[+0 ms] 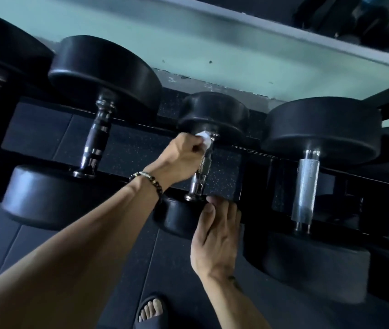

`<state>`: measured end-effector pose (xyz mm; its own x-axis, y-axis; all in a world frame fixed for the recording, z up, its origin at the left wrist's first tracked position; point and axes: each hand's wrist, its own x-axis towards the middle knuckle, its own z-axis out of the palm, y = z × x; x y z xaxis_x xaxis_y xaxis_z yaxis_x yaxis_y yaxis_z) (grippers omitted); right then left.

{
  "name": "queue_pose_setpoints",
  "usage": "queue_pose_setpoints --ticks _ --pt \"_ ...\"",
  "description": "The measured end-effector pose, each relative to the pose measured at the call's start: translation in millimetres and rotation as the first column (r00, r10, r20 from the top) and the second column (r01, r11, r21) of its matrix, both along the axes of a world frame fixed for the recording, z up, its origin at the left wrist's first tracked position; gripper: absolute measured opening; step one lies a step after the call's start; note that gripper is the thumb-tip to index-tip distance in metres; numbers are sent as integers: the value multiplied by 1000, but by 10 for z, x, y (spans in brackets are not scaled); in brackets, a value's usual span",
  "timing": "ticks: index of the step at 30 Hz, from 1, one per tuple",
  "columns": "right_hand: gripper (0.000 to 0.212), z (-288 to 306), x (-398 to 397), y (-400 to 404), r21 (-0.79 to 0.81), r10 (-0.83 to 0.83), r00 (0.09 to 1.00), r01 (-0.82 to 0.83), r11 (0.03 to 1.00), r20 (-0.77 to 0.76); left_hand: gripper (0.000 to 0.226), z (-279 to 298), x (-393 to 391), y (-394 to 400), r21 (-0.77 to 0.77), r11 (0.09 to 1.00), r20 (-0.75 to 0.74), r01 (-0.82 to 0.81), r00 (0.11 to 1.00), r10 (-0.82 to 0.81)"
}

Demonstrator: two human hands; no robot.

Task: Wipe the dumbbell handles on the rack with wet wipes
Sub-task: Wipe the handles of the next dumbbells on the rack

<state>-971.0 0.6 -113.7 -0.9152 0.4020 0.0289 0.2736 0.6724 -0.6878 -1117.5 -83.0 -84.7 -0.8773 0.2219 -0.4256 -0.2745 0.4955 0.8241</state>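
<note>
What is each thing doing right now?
Left hand: holds the wipe at the far end of the handle.
Wipe: bunched against the handle.
Handle: bare below the wipe.
Right hand: fingers rest on the near head.
Small dumbbell: lies on the rack.

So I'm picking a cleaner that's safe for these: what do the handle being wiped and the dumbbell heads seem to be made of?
The handle looks like bright chromed steel: mirror-like glints and a cross-hatched knurled middle. The dumbbell heads look like matte black rubber or a similar coating, with dull, soft highlights; that could be urethane. The wet wipe looks like thin white nonwoven cloth.
</note>
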Motion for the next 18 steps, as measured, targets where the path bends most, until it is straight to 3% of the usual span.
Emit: queue_pose_setpoints --ticks 3,6,10,13,18 --pt "42 -21 -1 -3 -8 -10 1000 10 1000 -2 38 -71 65 -81 -30 997 -34 73 997 -74" --pt "41 -22 6 -7 -8 -21 1000 21 1000 2 41 -100 186 -185 -165 976 76 141 989 -130" --pt "43 -19 10 -8 18 -23 1000 23 1000 6 44 -78 -38 19 70 990 36 -119 993 117" --pt "47 -41 6 -20 36 -31 1000 31 999 2 37 -95 -89 79 -88 993 8 -75 997 76" --pt "27 -27 4 -19 31 -43 999 43 999 1 35 -119 102 -70 -185 982 101 45 995 -27"
